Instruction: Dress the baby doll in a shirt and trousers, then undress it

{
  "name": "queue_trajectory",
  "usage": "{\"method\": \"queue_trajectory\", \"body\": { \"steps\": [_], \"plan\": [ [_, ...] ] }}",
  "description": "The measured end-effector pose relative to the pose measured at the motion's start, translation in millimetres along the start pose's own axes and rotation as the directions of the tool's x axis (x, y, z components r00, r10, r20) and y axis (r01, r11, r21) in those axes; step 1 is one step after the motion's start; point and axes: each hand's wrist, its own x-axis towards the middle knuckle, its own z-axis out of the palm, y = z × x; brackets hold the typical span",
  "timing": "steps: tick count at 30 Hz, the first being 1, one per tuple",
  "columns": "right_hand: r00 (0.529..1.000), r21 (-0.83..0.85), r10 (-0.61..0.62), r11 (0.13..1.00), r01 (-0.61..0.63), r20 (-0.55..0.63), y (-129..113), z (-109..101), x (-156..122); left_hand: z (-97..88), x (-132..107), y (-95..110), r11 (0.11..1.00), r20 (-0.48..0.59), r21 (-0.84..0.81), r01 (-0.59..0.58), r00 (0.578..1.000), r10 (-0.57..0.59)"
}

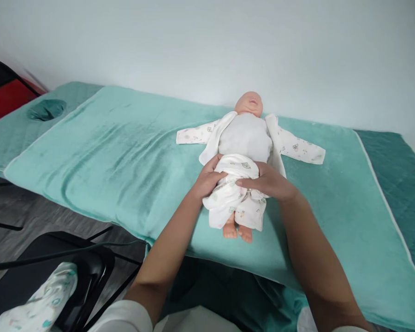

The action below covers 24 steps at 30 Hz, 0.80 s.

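Note:
A baby doll [245, 138] lies on its back on the green bed, head toward the wall and bare feet toward me. Its white printed jacket [299, 146] is spread open, sleeves out to both sides. White printed baby pants [240, 184] sit bunched around the doll's hips and legs. My left hand [210, 177] grips the waistband on the left side, thumb on top. On the right side, my right hand [268, 180] holds the same pants, its thumb lying over the cloth. Fingers of both hands are partly hidden under the fabric.
The bed's green velvet cover [90, 152] is wrinkled at the left, near a face hole [46, 109]. A black chair [97, 263] with a white printed cloth [41, 299] stands at the lower left. A white wall [159, 46] runs behind the bed.

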Motion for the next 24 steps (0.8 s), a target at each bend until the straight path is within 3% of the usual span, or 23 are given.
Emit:
{"method": "queue_trajectory", "body": {
  "steps": [3,6,12,15,18,24],
  "plan": [
    [0.995,0.195,-0.077,0.977,0.09,-0.07,10,2,4,0.9,0,-2,1.0,0.011,-0.018,0.014,1.0,-0.014],
    [0.983,0.276,-0.106,0.95,0.145,-0.15,15,3,7,3.9,-2,0,0.999,0.033,0.047,0.006,0.999,-0.007],
    [0.965,0.179,-0.139,0.967,0.181,-0.224,14,3,6,20.5,-15,28,0.95,0.12,0.303,0.078,0.986,-0.119],
    [0.964,0.052,-0.181,0.98,0.195,-0.194,11,1,4,29.6,-26,35,0.93,0.103,0.352,0.104,0.983,-0.149],
    [0.976,-0.06,-0.176,0.984,0.169,-0.126,6,-2,2,37.2,-44,33,0.928,0.01,0.356,0.108,0.993,-0.119],
    [0.982,-0.307,-0.139,0.936,0.173,0.128,-5,-5,-4,54.6,-96,25,0.931,-0.215,0.274,0.242,0.959,-0.186]
  ]
}}
